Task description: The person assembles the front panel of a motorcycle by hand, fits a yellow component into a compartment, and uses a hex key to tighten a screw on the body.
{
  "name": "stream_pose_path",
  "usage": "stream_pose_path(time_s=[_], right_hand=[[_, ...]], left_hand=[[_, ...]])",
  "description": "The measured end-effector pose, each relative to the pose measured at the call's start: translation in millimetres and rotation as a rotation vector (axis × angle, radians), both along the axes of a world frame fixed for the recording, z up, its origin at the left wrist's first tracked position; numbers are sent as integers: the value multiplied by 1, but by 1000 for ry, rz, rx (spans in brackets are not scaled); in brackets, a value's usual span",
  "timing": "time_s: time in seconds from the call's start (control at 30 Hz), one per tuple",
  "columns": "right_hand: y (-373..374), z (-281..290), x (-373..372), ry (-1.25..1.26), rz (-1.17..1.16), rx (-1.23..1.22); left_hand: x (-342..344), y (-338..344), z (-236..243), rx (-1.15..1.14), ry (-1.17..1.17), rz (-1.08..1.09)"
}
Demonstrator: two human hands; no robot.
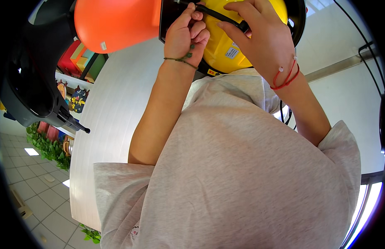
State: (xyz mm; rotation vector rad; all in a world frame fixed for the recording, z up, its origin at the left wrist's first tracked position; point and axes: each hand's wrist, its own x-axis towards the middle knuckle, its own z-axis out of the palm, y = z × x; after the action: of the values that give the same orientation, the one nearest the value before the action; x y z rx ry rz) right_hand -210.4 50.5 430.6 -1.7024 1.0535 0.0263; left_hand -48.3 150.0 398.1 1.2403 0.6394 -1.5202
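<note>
A slim black rod-shaped tool point(219, 15) with a small silvery piece near its left end slants across the top of the head view. My left hand point(190, 37) has its fingers curled, pinching the rod near that left end. At the thicker right end, my right hand point(261, 39) grips it from above. Beneath both hands lies a glossy yellow rounded object point(217, 54) with a black rim and small labels; its far part is cut off by the frame. The exact kind of the rod cannot be made out.
A large orange curved object point(117, 23) stands at the upper left of the pale table point(117, 95). A shiny black device point(34, 79) with a thin nozzle-like end looms at far left. Beyond the table are shelves with books point(78, 58), green plants point(47, 143) and tiled floor point(47, 199).
</note>
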Motion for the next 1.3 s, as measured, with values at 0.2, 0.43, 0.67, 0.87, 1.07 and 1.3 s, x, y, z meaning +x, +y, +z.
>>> stream_pose_path(time_s=[0.2, 0.43, 0.67, 0.87, 1.07, 1.3], right_hand=[[27, -23, 4, -270, -115, -228], [21, -18, 5, -109, -408, 757], [37, -5, 2, -74, -209, 83], [39, -16, -16, -116, -41, -251], [48, -26, -3, -196, -155, -178], [30, -9, 10, -33, -458, 668]], left_hand=[[-10, -3, 0, 135, -157, -29], [-7, -8, 13, 40, -55, -113], [-3, -5, 4, 60, -60, -88], [-4, -7, 2, 112, -57, -49], [-8, -8, 6, 130, -104, -123], [-4, 0, 3, 106, -31, -136]])
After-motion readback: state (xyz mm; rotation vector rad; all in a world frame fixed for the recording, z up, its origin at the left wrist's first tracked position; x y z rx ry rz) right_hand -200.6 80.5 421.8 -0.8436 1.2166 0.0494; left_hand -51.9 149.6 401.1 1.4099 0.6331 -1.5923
